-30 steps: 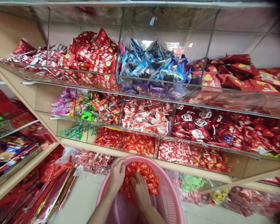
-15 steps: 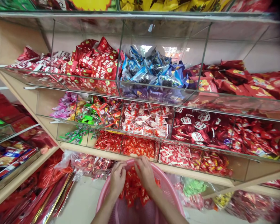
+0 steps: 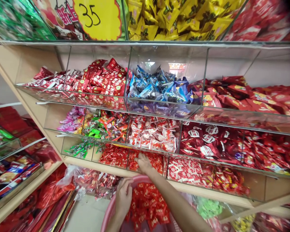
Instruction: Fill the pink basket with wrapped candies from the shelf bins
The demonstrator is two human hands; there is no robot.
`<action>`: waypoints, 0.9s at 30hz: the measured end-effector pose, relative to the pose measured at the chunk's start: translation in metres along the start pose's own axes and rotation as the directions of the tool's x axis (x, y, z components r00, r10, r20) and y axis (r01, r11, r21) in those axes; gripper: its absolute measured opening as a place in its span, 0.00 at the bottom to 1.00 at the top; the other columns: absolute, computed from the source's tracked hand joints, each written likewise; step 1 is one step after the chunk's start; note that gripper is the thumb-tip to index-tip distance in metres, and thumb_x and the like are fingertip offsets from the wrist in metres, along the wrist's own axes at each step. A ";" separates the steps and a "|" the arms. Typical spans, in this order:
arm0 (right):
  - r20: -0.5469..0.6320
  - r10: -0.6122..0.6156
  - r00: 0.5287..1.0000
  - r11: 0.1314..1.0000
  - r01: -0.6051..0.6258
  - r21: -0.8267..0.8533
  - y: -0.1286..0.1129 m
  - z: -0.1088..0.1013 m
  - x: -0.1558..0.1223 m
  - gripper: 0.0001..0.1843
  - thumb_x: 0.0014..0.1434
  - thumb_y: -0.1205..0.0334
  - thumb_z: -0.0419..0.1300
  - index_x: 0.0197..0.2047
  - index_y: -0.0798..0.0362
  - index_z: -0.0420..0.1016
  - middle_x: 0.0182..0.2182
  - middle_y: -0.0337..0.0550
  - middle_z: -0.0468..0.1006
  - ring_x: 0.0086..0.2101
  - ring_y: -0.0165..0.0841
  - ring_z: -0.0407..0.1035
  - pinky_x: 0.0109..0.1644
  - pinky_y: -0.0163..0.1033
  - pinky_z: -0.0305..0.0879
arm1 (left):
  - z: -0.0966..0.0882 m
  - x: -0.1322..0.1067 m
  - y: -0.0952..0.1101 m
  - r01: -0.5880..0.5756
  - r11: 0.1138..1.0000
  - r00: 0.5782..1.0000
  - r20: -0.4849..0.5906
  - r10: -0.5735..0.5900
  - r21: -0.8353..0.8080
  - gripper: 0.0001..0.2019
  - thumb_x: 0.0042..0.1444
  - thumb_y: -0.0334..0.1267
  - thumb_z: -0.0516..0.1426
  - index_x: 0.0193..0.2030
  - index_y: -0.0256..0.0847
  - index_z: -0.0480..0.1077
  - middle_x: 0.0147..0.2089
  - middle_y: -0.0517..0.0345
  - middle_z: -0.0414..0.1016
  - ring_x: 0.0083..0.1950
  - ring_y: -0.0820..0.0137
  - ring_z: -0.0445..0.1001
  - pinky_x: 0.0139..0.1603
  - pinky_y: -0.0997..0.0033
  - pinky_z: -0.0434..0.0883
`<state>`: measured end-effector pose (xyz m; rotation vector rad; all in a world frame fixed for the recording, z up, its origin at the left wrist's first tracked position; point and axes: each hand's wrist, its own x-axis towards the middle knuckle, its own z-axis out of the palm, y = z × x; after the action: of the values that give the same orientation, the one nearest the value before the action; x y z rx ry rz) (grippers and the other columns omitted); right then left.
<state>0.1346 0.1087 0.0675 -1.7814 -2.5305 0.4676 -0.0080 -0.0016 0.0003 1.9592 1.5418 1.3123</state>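
A pink plastic basket [image 3: 108,211] stands below the shelves with a heap of small red-wrapped candies [image 3: 148,204] inside. My left hand [image 3: 123,195] is at the basket's far left rim, its fingers bent over the edge. Above the far rim, my right hand [image 3: 143,163] reaches into a bottom-row bin of matching red-wrapped candies [image 3: 156,161]. Its fingers are apart and touch the candies, and nothing shows in its grasp. The right forearm crosses over the basket and covers part of its right side.
Clear dividers and front panels split the shelves into bins. Blue candy packs [image 3: 157,85] and white-and-red candies [image 3: 152,132] lie above the right hand. A wooden ledge [image 3: 94,164] runs before the bottom bins. Bagged sweets [image 3: 207,206] lie at lower right, a yellow price sign [image 3: 98,19] on top.
My right hand has moved from the basket's far rim up and forward into the bin of red candies. My left hand stays at the rim. The view has tilted upward.
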 end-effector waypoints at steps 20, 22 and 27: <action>-0.119 0.342 0.932 0.940 -0.339 0.044 0.050 -0.024 -0.018 0.24 0.62 0.66 0.44 0.61 0.56 0.64 0.56 0.58 0.69 0.56 0.46 0.61 0.58 0.46 0.55 | 0.003 0.000 -0.002 0.033 0.999 0.999 -0.014 -0.034 -0.039 0.14 0.55 0.32 0.46 0.37 0.41 0.73 0.41 0.52 0.76 0.44 0.65 0.74 0.48 0.62 0.72; -0.141 0.400 0.906 0.916 -0.395 0.061 0.053 -0.024 -0.010 0.25 0.64 0.59 0.43 0.61 0.57 0.64 0.55 0.59 0.70 0.57 0.50 0.60 0.60 0.48 0.52 | 0.002 0.000 -0.002 0.033 0.998 0.999 -0.020 -0.034 -0.044 0.13 0.55 0.32 0.47 0.37 0.41 0.73 0.41 0.52 0.76 0.44 0.65 0.74 0.48 0.61 0.72; -0.119 0.464 0.878 0.885 -0.454 0.102 0.056 -0.015 0.002 0.34 0.63 0.45 0.41 0.65 0.57 0.57 0.59 0.56 0.67 0.61 0.50 0.54 0.63 0.51 0.47 | -0.001 0.001 -0.002 0.023 0.998 1.000 -0.017 -0.024 -0.056 0.14 0.54 0.30 0.47 0.37 0.41 0.74 0.41 0.53 0.76 0.45 0.65 0.75 0.47 0.63 0.73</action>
<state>0.1882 0.1316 0.0670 -2.2973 -1.9592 0.4114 -0.0097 0.0001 0.0000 1.8955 1.5153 1.3523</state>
